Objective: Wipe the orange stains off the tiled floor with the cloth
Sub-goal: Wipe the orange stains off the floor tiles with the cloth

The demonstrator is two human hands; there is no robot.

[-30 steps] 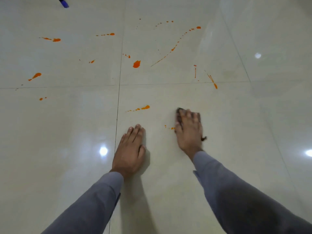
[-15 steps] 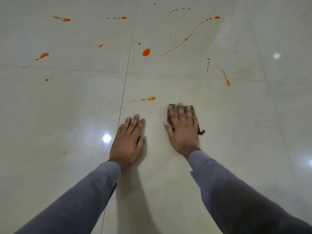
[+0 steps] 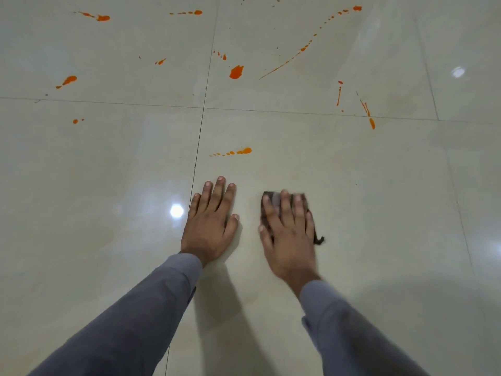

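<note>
My right hand presses flat on a small dark brown cloth on the cream tiled floor; most of the cloth is hidden under the palm, and a frayed corner sticks out at the right. My left hand lies flat on the floor beside it, fingers spread, holding nothing. The nearest orange stain is a short trail of drops just beyond both hands. A bigger orange blot and a long thin streak lie farther ahead, with several more splashes to the left and right.
Dark grout lines cross the glossy tiles. Ceiling lights reflect as bright spots left of my left hand and at the far right. Grey sleeves cover both forearms.
My right hand slid the cloth left and toward me over the small orange spots beside it; those spots no longer show. The left hand stayed planted.
</note>
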